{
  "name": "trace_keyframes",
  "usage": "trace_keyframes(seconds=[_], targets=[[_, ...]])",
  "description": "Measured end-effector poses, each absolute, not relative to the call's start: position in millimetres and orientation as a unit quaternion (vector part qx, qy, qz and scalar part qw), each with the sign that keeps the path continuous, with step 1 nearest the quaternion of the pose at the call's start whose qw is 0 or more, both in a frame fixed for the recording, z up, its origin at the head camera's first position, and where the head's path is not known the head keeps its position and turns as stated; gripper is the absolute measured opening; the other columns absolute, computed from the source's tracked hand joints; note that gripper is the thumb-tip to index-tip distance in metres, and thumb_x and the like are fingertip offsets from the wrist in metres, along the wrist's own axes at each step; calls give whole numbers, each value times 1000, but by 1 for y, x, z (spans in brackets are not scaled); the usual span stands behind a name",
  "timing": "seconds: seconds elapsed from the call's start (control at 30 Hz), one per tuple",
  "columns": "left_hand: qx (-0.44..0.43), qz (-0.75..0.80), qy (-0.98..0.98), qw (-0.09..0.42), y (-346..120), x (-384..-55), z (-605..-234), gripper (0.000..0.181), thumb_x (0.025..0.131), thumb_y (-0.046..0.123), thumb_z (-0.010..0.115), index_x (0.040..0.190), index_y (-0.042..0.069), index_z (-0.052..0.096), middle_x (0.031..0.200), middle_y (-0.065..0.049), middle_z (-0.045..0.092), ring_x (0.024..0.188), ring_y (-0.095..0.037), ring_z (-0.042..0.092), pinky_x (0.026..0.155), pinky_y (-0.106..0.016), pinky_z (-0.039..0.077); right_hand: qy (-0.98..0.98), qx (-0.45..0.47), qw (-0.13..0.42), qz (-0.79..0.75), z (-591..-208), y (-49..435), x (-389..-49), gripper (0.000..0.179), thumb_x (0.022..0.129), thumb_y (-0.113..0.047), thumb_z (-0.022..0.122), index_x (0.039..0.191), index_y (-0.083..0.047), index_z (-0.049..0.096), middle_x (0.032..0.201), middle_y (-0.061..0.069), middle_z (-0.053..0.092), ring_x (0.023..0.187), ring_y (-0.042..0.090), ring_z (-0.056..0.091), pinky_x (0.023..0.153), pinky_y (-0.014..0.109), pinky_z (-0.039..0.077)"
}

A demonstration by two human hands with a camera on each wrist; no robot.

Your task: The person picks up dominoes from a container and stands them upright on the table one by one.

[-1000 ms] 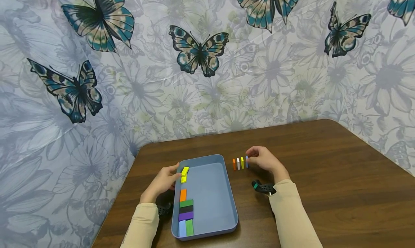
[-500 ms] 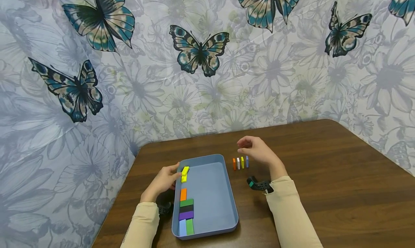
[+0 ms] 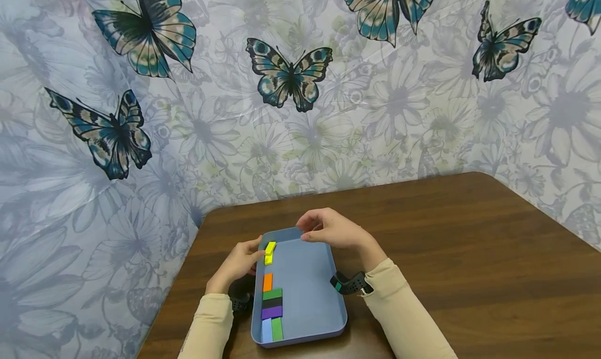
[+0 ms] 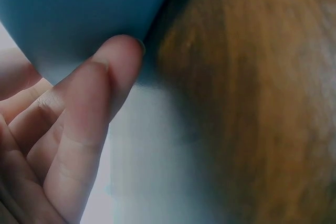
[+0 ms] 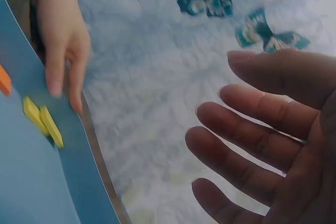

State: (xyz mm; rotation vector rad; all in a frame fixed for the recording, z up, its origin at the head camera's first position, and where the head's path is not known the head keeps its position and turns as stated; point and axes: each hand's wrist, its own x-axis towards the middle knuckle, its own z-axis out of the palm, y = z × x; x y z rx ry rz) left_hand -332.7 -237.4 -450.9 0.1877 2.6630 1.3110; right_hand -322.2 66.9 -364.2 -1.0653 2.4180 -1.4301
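My left hand (image 3: 236,265) holds the left wall of a blue-grey tray (image 3: 310,291), thumb at the rim; the left wrist view shows its fingers against the outside wall. My right hand (image 3: 337,229) hovers over the tray's far right corner. Its fingers (image 5: 236,129) are spread and relaxed, with nothing between them. Along the tray's left side lie two yellow blocks (image 3: 270,248), touching and slightly askew, then an orange block (image 3: 267,282). Nearer come green (image 3: 272,294), black (image 3: 272,303) and purple blocks (image 3: 272,312) stacked in rows, with light blue (image 3: 266,330) and green blocks (image 3: 277,328) side by side.
The tray stands on a brown wooden table (image 3: 446,254). Behind it hangs a floral wall covering (image 3: 300,155) with butterflies. A black strap (image 3: 349,283) circles the right wrist. The small standing blocks right of the tray are hidden behind the right hand.
My right hand has left the row of small standing blocks empty, rising and moving left until it is over the tray. The left hand and the blocks in the tray stay put.
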Motion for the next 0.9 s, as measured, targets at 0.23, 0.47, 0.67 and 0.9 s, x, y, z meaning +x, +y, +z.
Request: trace_keyframes(seconds=[0.23,0.47,0.67,0.9], targets=[[67,438,892,87,-236,-335,-452,58,102,17,58,156,10,36,110,-16,72,71,-20,68,68,-39,61,795,-397,108,-446,-370,41,-317,24,95,-14,69,117,-5,68,113,7,70,102,14,65,95,36,54],[68,436,894,83,-236,-336,-451,58,102,17,59,155,9,38,93,-9,71,67,-19,65,66,-38,61,798,-414,157,-409,-382,8,-325,23,93,-11,71,115,-5,70,107,9,72,91,8,65,80,21,55],[75,442,890,83,-237,-336,-452,58,102,17,59,155,8,37,81,-6,64,65,-19,62,66,-37,61,815,-395,202,-372,-398,-14,-336,29,91,-9,73,118,-1,69,113,12,71,94,9,64,79,20,54],[82,443,889,79,-239,-334,-454,58,102,15,57,155,6,36,121,-26,67,70,-21,68,66,-39,61,830,-374,234,-341,-414,-25,-341,29,90,-7,72,119,-3,70,118,9,68,102,16,65,84,23,54]])
